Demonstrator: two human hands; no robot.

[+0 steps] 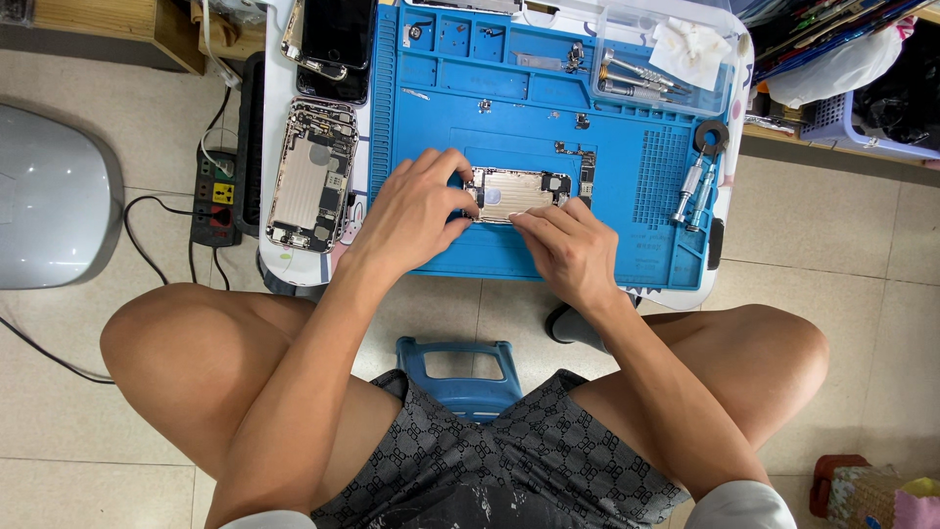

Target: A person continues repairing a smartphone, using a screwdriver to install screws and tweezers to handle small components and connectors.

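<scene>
Opened phone housing [517, 193] — gold, innards exposed — lying flat, lengthwise across the blue mat [627, 250].

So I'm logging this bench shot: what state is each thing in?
Phone housing: opened, on the blue mat, gripped by both hands.
Left hand: clasping the housing's left end.
Right hand: fingertips on its lower edge.
Second phone housing: opened, untouched.
Clear tray: lidless, holding tools.

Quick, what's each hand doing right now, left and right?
Left hand: closed on the left end of the opened phone housing on the blue mat.
Right hand: fingertips pressed on the housing's lower edge; grip cannot be told.
</scene>
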